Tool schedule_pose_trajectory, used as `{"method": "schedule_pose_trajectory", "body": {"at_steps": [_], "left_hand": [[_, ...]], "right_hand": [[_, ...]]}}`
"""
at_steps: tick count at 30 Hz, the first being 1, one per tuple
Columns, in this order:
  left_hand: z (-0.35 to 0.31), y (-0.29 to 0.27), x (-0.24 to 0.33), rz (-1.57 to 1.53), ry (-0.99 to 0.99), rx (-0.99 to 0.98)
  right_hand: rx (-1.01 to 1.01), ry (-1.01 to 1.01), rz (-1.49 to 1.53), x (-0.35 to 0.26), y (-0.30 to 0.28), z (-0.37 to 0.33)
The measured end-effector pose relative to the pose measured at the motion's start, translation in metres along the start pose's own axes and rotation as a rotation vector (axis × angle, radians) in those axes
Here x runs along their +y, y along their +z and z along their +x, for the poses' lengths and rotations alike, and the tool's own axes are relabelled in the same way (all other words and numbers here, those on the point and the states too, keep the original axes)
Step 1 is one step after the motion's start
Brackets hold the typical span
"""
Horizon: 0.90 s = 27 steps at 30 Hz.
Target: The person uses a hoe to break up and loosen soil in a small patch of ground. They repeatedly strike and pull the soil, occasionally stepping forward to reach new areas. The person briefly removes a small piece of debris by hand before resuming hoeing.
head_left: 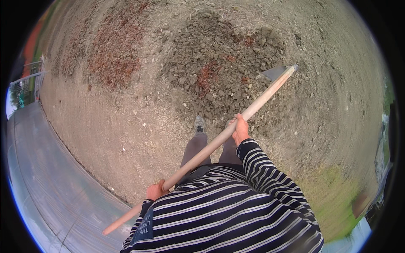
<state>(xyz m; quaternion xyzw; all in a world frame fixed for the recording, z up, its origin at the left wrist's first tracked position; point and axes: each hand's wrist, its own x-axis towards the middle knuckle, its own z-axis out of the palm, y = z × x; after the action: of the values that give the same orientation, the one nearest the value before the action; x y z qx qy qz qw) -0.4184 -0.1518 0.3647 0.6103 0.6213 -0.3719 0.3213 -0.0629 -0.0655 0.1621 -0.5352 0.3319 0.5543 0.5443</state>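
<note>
A hoe (219,139) with a long pale wooden handle slants across my body from lower left to upper right. My left hand (156,191) is wrapped round the handle near its rear end, beside my waist. Farther up the shaft, in front of my thighs, my right hand (240,130) grips it. The grey metal blade (273,73) is at the far end, over the right edge of a patch of dark, broken soil (223,63). Reddish bits (206,78) are mixed into that soil. Whether the blade touches the ground, I cannot tell.
My shoe (199,124) stands at the near edge of the loosened soil. Another patch of reddish material (116,59) lies at the far left. Plastic sheeting (63,181) covers the ground at the left, and green grass (329,198) grows at the lower right.
</note>
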Motion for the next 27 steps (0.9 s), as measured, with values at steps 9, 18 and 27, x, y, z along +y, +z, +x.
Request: {"method": "schedule_pose_trajectory", "body": {"at_steps": [9, 18, 27], "left_hand": [[0.011, 0.035, -0.018, -0.125, 0.029, -0.020], [0.058, 0.020, -0.021, -0.294, 0.298, 0.082], [0.022, 0.029, -0.078, -0.171, 0.073, -0.098]], "right_hand": [[-0.217, 0.003, -0.014, 0.000, -0.015, 0.003], [0.008, -0.296, -0.094, -0.017, 0.025, -0.011], [-0.014, -0.058, -0.143, 0.052, 0.016, -0.006]]}}
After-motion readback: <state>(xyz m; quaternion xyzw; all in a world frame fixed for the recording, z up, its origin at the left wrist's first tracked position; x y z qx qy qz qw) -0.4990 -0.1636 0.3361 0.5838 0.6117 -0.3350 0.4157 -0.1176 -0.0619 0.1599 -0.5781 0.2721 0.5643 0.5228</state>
